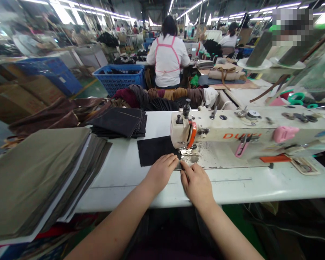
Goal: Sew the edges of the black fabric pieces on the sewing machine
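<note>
My left hand (162,169) — fingers flat, open — presses the black cloth (151,150); right hand (197,183) flat too, sewing machine (249,131) at 12 o'clock.

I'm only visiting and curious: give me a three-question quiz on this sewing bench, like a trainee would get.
1. True or false: the left hand lies flat on the black cloth.
2. What is nearest the right hand? A) blue basket B) sewing machine C) olive stack
3. Fill in: the snips at the machine are ____.
Key: 1 true; 2 B; 3 pink.
</note>
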`<act>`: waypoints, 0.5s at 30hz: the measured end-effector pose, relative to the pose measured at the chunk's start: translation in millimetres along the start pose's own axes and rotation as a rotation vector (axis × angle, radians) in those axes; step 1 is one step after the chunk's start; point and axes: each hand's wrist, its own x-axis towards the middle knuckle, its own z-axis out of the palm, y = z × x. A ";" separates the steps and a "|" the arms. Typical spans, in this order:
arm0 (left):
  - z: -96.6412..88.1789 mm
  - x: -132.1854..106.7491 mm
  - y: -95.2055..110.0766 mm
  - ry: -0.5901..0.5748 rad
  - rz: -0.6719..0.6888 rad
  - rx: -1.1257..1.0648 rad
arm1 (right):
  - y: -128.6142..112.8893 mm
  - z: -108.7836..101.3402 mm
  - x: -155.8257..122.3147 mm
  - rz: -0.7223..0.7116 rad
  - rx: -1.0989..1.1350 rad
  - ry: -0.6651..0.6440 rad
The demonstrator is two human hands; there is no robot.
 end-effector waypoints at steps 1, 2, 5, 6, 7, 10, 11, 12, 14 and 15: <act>0.1 2.6 -1.6 -0.002 -0.006 -0.004 | -0.3 -0.1 -0.2 0.000 0.000 0.003; 0.3 5.2 -3.4 -0.002 -0.010 -0.007 | -0.6 -0.2 -0.4 -0.002 -0.001 0.008; 1.1 11.9 -8.9 0.000 -0.014 -0.015 | -0.8 0.0 -0.7 -0.007 -0.006 0.019; 1.5 13.8 -10.8 0.002 -0.014 -0.020 | -0.7 0.1 -0.8 -0.005 -0.008 0.024; 1.9 15.6 -12.6 0.006 -0.014 -0.026 | -0.7 0.1 -0.8 -0.004 -0.009 0.027; 2.9 20.2 -17.6 0.020 -0.012 -0.046 | -0.8 0.2 -1.2 -0.003 -0.009 0.035; 3.2 21.5 -19.0 0.020 -0.012 -0.051 | -0.9 0.2 -1.4 -0.005 -0.009 0.033; 3.4 22.6 -20.3 0.018 -0.012 -0.056 | -1.1 0.3 -1.5 -0.006 -0.011 0.029; 3.8 24.2 -22.3 0.015 -0.018 -0.070 | -1.5 0.3 -1.6 -0.005 -0.014 0.024; 4.0 24.8 -23.2 0.018 -0.023 -0.081 | -1.6 0.4 -1.6 -0.006 -0.014 0.025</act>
